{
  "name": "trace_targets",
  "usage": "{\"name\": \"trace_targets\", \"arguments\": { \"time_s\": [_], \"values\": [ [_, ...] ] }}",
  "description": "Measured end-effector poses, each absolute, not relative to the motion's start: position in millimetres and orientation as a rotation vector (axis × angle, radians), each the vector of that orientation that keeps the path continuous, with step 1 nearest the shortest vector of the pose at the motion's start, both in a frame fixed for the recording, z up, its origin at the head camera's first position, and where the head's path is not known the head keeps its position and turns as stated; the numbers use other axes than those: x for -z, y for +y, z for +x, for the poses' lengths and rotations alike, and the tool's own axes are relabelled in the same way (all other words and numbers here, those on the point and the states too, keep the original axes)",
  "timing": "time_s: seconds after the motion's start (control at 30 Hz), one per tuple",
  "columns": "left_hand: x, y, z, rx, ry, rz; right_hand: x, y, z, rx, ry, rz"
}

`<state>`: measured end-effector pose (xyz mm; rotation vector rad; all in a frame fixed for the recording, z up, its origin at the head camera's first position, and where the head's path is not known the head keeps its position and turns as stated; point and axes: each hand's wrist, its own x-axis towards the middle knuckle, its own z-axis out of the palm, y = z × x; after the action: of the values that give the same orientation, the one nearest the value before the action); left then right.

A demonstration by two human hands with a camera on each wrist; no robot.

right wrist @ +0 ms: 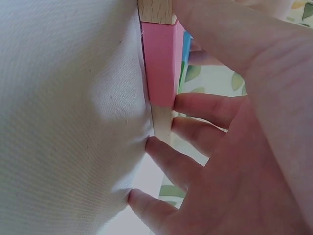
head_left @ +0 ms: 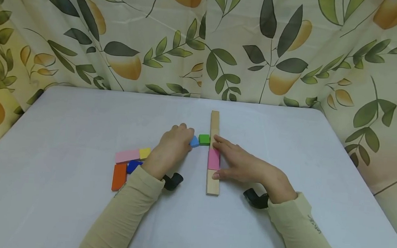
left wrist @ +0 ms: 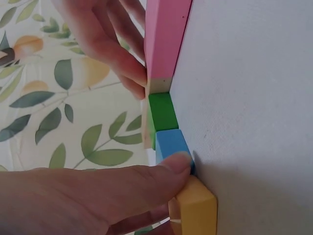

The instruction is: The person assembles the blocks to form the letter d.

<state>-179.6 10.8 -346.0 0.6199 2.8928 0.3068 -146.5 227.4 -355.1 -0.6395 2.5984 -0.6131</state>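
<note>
A straight row of blocks runs away from me: a plain wooden block (head_left: 214, 123), a pink block (head_left: 214, 159) and a nearer plain wooden block (head_left: 212, 183). Against its left side sits a green block (head_left: 204, 139), then a blue block (head_left: 194, 141). My left hand (head_left: 172, 147) pinches the blue block, thumb on its near side; its other fingers are partly hidden. Beside the blue block, under that hand, a yellow block (left wrist: 198, 208) shows in the left wrist view. My right hand (head_left: 242, 163) rests along the row's right side, fingers extended, fingertips touching the blocks.
Left of my left forearm lie a light pink block (head_left: 127, 156), a small yellow block (head_left: 145, 153), a dark blue block (head_left: 133, 166) and an orange block (head_left: 119, 177), close together. The white tabletop (head_left: 63, 130) ends at a leaf-patterned curtain (head_left: 177, 34).
</note>
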Motion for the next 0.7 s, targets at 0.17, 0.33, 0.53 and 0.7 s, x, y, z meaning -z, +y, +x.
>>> {"name": "trace_targets", "arguments": {
  "time_s": [0.17, 0.33, 0.53, 0.7],
  "values": [
    [346.9, 10.1, -181.5, -0.293, 2.906, 0.625, 354.8, 225.7, -146.9, 0.608, 2.598, -0.635],
    [347.2, 14.5, -183.3, -0.289, 2.911, 0.636, 354.3, 227.0, -146.4, 0.623, 2.603, -0.652],
    [348.9, 15.3, -183.8, -0.266, 2.919, 0.636, 354.3, 227.1, -146.1, 0.630, 2.600, -0.659],
    [350.1, 17.2, -185.3, -0.266, 2.909, 0.630, 353.4, 227.1, -145.6, 0.629, 2.595, -0.650]
  ]
}}
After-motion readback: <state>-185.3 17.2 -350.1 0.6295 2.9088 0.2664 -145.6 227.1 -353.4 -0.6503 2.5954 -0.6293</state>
